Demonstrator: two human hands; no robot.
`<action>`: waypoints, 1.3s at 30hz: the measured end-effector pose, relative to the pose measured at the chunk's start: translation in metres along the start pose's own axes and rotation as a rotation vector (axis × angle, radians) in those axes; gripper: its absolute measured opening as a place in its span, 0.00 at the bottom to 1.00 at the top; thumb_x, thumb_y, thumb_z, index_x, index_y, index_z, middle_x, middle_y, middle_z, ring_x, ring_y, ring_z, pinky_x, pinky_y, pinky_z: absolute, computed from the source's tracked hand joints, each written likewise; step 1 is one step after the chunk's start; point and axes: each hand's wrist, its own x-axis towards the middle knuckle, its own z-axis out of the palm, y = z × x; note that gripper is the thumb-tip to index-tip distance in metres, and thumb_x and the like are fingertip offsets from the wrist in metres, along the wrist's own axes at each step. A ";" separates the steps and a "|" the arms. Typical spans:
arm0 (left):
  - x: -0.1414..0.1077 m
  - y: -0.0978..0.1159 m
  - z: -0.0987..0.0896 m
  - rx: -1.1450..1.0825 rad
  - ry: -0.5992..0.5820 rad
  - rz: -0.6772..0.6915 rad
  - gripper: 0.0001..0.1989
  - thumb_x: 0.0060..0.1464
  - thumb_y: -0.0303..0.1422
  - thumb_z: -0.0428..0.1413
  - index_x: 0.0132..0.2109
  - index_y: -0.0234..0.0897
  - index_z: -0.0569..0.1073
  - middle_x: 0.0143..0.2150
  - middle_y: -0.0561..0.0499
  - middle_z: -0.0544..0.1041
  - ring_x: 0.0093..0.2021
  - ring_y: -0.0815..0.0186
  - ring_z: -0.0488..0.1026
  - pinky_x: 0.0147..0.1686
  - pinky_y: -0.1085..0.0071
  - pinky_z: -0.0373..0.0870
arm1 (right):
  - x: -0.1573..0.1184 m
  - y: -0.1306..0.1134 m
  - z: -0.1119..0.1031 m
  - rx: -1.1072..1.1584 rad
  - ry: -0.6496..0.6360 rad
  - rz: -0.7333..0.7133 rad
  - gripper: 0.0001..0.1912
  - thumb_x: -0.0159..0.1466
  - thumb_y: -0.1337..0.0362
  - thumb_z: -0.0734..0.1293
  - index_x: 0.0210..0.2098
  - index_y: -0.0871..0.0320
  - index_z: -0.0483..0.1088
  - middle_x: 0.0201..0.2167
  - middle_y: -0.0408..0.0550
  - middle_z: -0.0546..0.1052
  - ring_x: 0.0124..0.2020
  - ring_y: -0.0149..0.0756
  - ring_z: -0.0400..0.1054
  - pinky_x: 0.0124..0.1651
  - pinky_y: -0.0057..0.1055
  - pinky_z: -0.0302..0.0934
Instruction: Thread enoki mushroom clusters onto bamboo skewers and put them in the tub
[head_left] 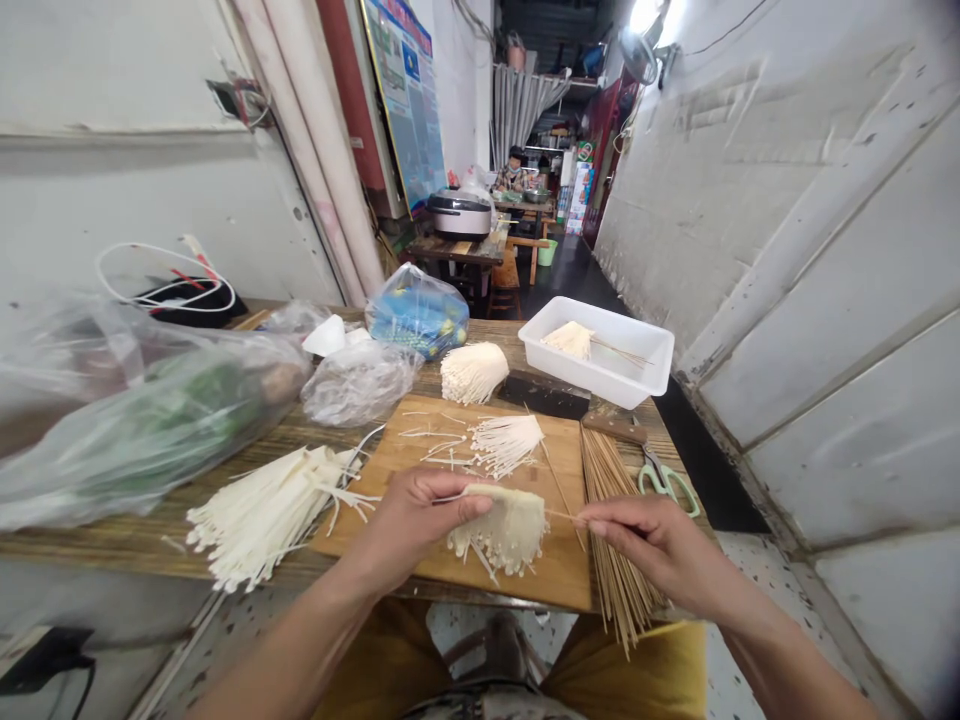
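Observation:
Over the wooden cutting board (420,560), my left hand (427,515) pinches the top edge of a flat fan of enoki mushrooms (510,530). My right hand (637,540) grips a thin bamboo skewer (562,516) whose far end meets the right side of that fan; how deep it goes is hidden. Behind it on the board lies another skewered enoki piece (506,443), among loose strands. A large enoki bunch (270,510) rests left of the board. Many bare skewers (619,540) lie along the board's right edge, partly under my right hand.
A cleaver (551,393) lies behind the board, beside an enoki bundle (474,372). Green-handled scissors (664,485) sit at right. A white plastic tub (600,375) holds skewered enoki. Plastic bags (150,420) crowd the left. A person (514,172) sits at a far table.

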 end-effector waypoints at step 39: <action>0.002 0.002 -0.004 0.023 0.551 0.227 0.27 0.40 0.32 0.67 0.51 0.45 0.75 0.56 0.51 0.73 0.60 0.57 0.64 0.63 0.65 0.52 | 0.031 -0.006 0.024 0.243 0.205 0.024 0.13 0.63 0.58 0.63 0.36 0.60 0.75 0.30 0.46 0.77 0.31 0.33 0.69 0.35 0.28 0.62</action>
